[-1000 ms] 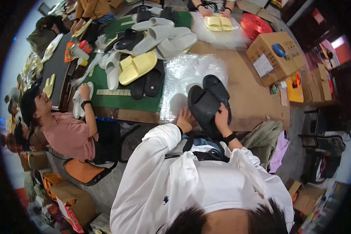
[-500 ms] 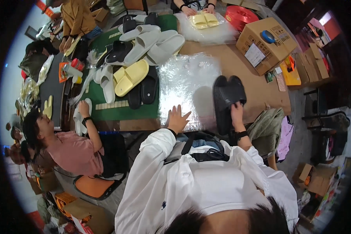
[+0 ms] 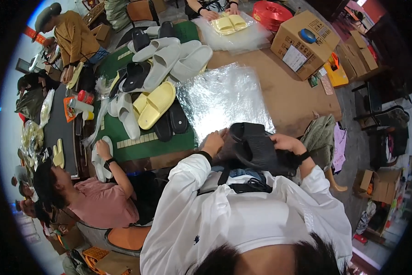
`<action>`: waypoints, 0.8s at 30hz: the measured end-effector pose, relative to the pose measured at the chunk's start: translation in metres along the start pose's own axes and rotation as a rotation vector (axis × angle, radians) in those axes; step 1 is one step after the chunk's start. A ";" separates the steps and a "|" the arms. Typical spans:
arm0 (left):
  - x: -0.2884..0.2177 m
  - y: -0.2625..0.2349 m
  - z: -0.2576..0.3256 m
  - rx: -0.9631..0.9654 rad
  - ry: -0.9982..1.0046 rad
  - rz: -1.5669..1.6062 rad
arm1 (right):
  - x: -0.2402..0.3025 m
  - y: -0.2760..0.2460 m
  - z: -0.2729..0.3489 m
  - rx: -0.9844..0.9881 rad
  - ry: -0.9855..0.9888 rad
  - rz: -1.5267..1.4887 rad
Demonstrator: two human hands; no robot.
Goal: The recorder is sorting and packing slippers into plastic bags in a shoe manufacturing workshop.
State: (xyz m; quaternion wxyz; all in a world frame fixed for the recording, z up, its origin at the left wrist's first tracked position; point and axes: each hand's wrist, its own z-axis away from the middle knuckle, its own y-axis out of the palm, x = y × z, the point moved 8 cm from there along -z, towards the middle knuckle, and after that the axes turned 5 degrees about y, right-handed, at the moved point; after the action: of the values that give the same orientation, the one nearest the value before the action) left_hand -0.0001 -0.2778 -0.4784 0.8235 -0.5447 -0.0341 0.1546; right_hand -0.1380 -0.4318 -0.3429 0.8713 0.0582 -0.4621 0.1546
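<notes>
A pair of black slippers (image 3: 251,145) is tilted in front of my body, above the table's near edge. My right hand (image 3: 289,144) is closed on their right side. At the near edge of a stack of clear plastic bags (image 3: 231,98), my left hand (image 3: 215,140) has its fingers bent together on the film, close to the slippers' left side. The slippers partly hide its fingertips. Left of the stack lies a pile of loose slippers, among them a yellow slipper (image 3: 156,105), a black slipper (image 3: 178,117) and several grey slippers (image 3: 162,64).
A cardboard box (image 3: 302,48) with a blue tape roll (image 3: 308,35) stands at the far right, beside a red roll (image 3: 272,16). Across the table a person's hands (image 3: 210,15) rest by yellow slippers (image 3: 229,24). A person in pink (image 3: 107,199) sits at my left, touching a light slipper (image 3: 101,158).
My right hand has lifted the black slippers off the table and brought them left and toward my body. My left hand, spread flat on the bags before, has bent its fingers at their near edge.
</notes>
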 end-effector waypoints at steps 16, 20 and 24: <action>-0.007 -0.143 0.000 -0.876 0.102 0.317 | -0.027 -0.006 -0.023 -0.642 0.001 0.500; -0.023 -0.150 0.009 -0.745 0.119 0.297 | 0.019 0.014 -0.025 -0.738 -0.114 0.844; -0.047 -0.151 0.024 -0.952 0.127 0.273 | 0.015 0.021 -0.027 -0.854 -0.189 0.860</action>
State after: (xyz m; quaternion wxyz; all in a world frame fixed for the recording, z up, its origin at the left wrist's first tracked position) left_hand -0.0178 -0.3243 -0.3266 0.4561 -0.8681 0.0209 0.1947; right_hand -0.1155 -0.4021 -0.3467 0.6323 -0.4745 -0.5406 0.2878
